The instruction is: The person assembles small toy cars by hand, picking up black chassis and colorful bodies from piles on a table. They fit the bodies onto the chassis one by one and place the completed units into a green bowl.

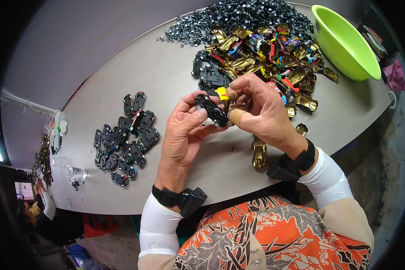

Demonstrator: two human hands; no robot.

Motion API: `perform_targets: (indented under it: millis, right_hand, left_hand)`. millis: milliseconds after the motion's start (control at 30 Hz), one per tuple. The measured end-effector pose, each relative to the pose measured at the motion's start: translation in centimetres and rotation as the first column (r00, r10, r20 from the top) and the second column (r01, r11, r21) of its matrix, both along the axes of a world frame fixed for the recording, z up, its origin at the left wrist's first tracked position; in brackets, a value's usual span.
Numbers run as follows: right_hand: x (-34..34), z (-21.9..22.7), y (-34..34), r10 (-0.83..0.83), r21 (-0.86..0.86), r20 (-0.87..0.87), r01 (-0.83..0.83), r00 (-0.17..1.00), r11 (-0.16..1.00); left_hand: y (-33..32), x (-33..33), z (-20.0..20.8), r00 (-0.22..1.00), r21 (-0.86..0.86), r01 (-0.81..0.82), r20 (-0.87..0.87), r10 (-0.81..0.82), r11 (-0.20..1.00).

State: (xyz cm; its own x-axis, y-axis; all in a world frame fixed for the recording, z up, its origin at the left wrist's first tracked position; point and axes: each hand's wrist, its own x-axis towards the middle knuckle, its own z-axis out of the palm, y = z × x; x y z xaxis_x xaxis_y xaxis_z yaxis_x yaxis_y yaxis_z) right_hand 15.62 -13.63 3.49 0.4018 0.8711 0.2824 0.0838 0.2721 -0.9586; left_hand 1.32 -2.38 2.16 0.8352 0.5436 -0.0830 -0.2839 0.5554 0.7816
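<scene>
Toy car point(212, 110), black base turned up, held above the table point(135, 67) between the thumb and fingers of the left hand point(181, 128). Right hand point(266, 112): taped fingers drawn together at the car's edge; whether they grip it cannot be told. Upturned cars point(118, 137) lie leftward.

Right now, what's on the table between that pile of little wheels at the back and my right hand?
The head view shows a jumbled heap of gold and brightly coloured toy car shells between the little wheels and your right hand.
</scene>
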Motion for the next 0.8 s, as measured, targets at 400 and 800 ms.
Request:
perform_targets:
  millis: [400,800]
  right_hand:
    - [-0.19,-0.42,0.11,-0.071,0.018,0.117,0.070,0.991,0.997]
    - [-0.51,-0.06,0.13,-0.076,0.046,0.339,0.065,0.938,0.997]
  left_hand:
    - [-0.49,0.15,0.41,0.999,0.034,-0.027,0.021,0.026,0.999]
    - [-0.92,-0.07,0.55,0.998,0.116,-0.048,0.036,0.044,0.992]
